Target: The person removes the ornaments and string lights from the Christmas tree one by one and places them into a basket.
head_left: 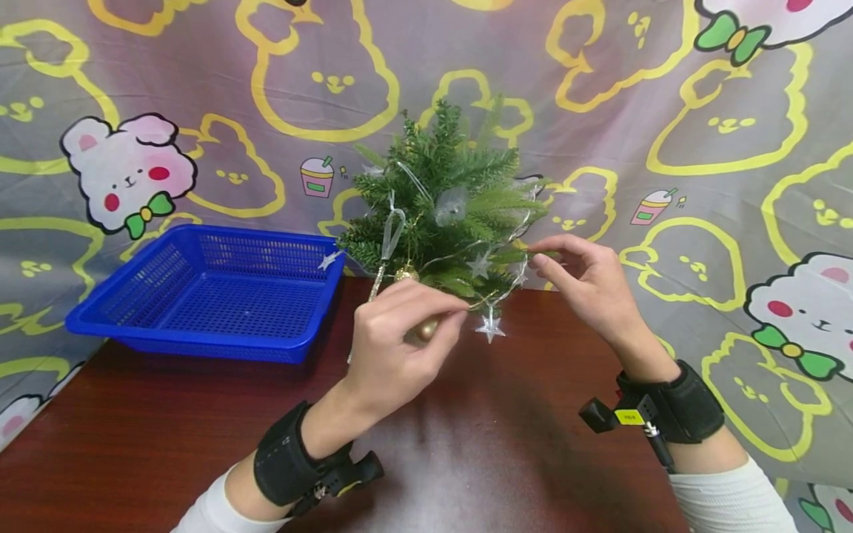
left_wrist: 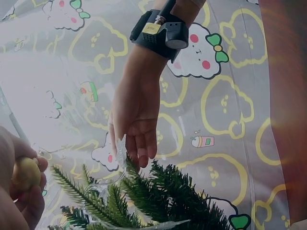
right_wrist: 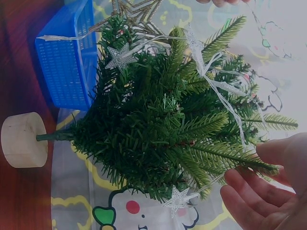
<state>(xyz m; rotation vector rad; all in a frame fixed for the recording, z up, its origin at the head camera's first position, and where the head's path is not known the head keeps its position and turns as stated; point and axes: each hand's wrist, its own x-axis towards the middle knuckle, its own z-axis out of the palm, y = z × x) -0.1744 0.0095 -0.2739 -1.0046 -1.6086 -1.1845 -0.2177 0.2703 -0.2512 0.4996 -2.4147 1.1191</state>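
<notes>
A small artificial Christmas tree (head_left: 440, 178) stands at the back of the table, wound with a clear string of star lights (head_left: 489, 326). In front of it, my left hand (head_left: 400, 348) holds a gold ball ornament (head_left: 426, 329), with thumb and forefinger pinching its thin gold loop. The ball (left_wrist: 27, 175) also shows among the fingers in the left wrist view. At the tree's right side, my right hand (head_left: 589, 285) pinches the tip of a green branch (right_wrist: 249, 162) between thumb and fingers. A glittery gold ornament (head_left: 406, 272) hangs just behind the left hand.
A blue plastic basket (head_left: 200, 348) stands on the brown table (head_left: 466, 414) to the tree's left. A glittering star ornament (right_wrist: 139, 20) hangs on the tree's basket side. The tree stands on a round wooden base (right_wrist: 26, 140). Patterned cloth (head_left: 666, 111) hangs close behind.
</notes>
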